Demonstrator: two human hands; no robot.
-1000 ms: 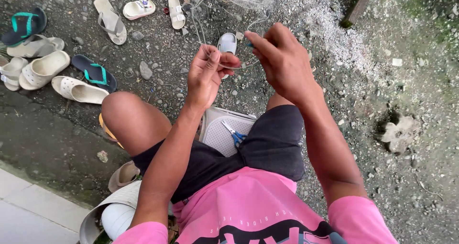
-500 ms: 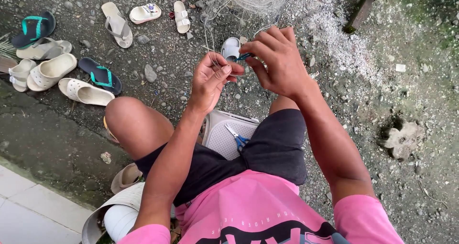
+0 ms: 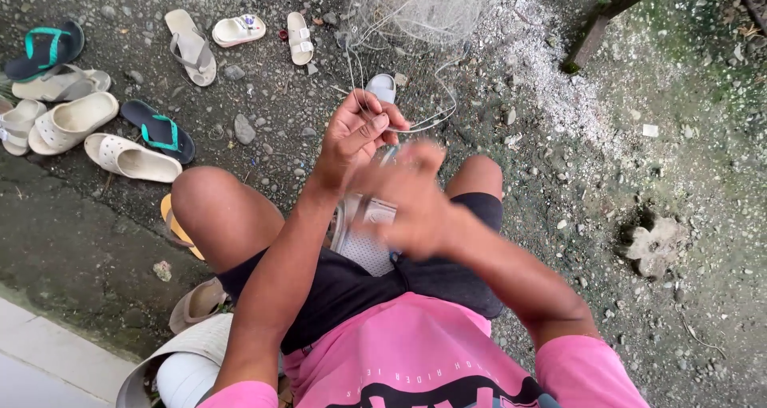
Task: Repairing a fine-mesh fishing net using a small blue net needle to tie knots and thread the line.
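Pink shirt (image 3: 399, 352), black shorts (image 3: 359, 284); whitish net (image 3: 423, 4) at twelve o'clock; teal-strapped black sandal (image 3: 44, 48) at ten o'clock.

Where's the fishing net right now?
In the head view, the pale fishing net is heaped on the gravel ground at top centre, its strands trailing down to the left hand.

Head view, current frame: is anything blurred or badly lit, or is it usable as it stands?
Head view: the right hand is smeared by motion blur, fingers indistinct; the left hand, pinching thin line, is sharp. Head view: light is soft and even, no glare or hard shadows; sandals and gravel ground are crisp. Slight wide-angle stretch shows at the edges.
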